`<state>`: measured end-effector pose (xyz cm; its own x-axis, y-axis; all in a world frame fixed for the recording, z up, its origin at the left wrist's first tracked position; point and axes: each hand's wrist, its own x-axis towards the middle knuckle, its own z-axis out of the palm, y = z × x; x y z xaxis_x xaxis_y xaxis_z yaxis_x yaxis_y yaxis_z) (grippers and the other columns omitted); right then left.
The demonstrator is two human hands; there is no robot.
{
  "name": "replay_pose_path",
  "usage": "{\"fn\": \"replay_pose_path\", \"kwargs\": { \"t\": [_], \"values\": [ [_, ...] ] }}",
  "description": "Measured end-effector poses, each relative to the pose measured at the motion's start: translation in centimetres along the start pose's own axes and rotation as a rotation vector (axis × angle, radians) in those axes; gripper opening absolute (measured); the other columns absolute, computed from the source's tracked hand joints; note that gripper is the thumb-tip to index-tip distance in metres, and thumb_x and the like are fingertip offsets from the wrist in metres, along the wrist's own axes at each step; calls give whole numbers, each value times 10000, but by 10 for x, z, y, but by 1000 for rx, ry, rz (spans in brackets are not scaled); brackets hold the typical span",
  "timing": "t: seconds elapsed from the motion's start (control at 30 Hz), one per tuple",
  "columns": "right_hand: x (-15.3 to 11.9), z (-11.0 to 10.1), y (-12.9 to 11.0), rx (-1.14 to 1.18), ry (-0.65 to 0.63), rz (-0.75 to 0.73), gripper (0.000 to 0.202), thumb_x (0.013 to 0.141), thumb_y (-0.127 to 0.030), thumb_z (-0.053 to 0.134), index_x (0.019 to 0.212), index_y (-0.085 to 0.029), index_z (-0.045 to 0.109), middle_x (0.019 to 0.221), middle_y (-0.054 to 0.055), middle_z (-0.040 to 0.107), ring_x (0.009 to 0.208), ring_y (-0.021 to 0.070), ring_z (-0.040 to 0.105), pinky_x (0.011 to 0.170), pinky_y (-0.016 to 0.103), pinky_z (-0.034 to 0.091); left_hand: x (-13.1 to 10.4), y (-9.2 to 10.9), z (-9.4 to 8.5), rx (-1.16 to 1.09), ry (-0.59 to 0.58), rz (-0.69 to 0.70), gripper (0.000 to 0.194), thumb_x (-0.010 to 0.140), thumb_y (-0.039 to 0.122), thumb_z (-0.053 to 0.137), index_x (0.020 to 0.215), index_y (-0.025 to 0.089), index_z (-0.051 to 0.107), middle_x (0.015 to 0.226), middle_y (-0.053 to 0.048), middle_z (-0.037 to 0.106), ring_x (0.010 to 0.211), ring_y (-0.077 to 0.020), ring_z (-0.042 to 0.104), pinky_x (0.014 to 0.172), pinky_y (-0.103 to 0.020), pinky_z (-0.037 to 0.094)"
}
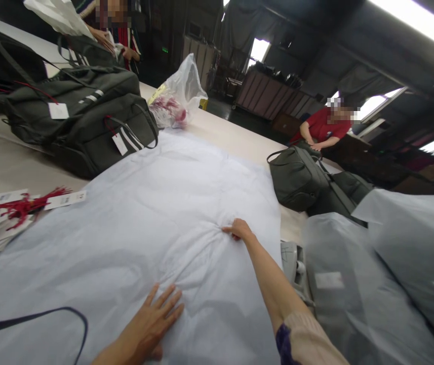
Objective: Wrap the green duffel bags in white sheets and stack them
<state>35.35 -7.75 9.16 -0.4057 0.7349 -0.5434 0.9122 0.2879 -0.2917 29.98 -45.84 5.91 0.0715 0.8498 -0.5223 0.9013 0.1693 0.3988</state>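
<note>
A large thin white sheet (156,192), possibly plastic, covers the table in front of me. My left hand (156,317) lies flat on its near part with the fingers spread. Farther out and to the right, my right hand (238,229) has its fingers closed on the sheet, and creases run from the fingertips toward my left hand. A dark strap (49,312) curves over the sheet at the lower left. White tags with red strings (19,210) are piled along its left edge.
Dark green bags (99,132) with tags stand at the left, near a clear plastic bag (176,99). More green bags (296,175) are at the right, before a person in red (325,126). Bags in translucent covers (338,274) crowd the near right. Another person (116,43) handles plastic at the upper left.
</note>
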Motion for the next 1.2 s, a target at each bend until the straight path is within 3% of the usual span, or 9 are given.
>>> {"fn": "replay_pose_path", "kwargs": {
  "t": [0.1,0.17,0.3,0.47,0.57,0.73,0.87,1.03,1.2],
  "values": [
    [-11,-6,13,6,62,-4,471,755,-602,704,792,-135,651,730,137,720,665,250,701,619,316,517,-3,4,-6,24,-22,-10,1018,624,389,865,1488,256,342,1578,-185,250,1469,-415,147,1126,-751,76],
    [-19,-2,19,-11,180,-7,591,781,-634,654,1060,-113,636,1031,209,711,968,328,684,809,408,520,-4,3,-8,22,-21,-6,999,639,411,849,1487,260,343,1580,-180,250,1471,-409,153,1128,-747,82],
    [-26,24,22,-91,449,-84,904,751,-553,722,1466,-151,342,1553,212,306,1453,364,232,1148,533,225,-4,-2,-6,23,5,8,995,634,435,845,1482,279,348,1584,-171,258,1470,-409,160,1130,-741,95],
    [-42,29,29,59,608,-99,934,795,-534,666,1512,-100,252,1591,213,205,1473,359,169,1179,563,154,-8,-1,-10,39,28,-8,1005,603,313,882,1467,293,369,1579,-150,292,1473,-380,187,1151,-701,116],
    [-90,27,51,192,702,-373,770,874,-510,567,1473,-86,333,1528,214,352,1434,310,298,1177,512,238,-13,5,-17,95,39,-15,989,617,247,877,1463,296,366,1584,-133,290,1481,-346,188,1167,-660,142],
    [-238,82,94,121,426,-834,499,940,-419,538,1398,-228,489,1391,109,557,1309,241,497,1131,450,383,-18,6,-18,167,104,35,913,664,282,854,1447,264,386,1578,-137,316,1473,-337,222,1162,-635,194],
    [-332,153,89,-30,254,-934,561,894,-356,633,1422,-265,464,1452,97,505,1375,252,425,1160,492,340,-20,0,-13,190,171,107,876,701,303,828,1450,250,375,1579,-147,310,1469,-342,229,1156,-637,209],
    [-360,222,65,-215,126,-864,871,760,-505,761,1493,-269,355,1578,121,304,1462,312,250,1193,561,200,-22,-6,-7,192,257,191,820,741,331,798,1442,240,383,1568,-168,323,1458,-368,244,1126,-685,218],
    [-354,254,62,-330,59,-785,987,702,-572,779,1514,-260,314,1598,114,253,1484,327,169,1197,568,135,-51,0,-2,181,364,261,694,818,367,726,1422,225,415,1572,-183,304,1457,-372,250,1131,-672,226]
  ]
}}
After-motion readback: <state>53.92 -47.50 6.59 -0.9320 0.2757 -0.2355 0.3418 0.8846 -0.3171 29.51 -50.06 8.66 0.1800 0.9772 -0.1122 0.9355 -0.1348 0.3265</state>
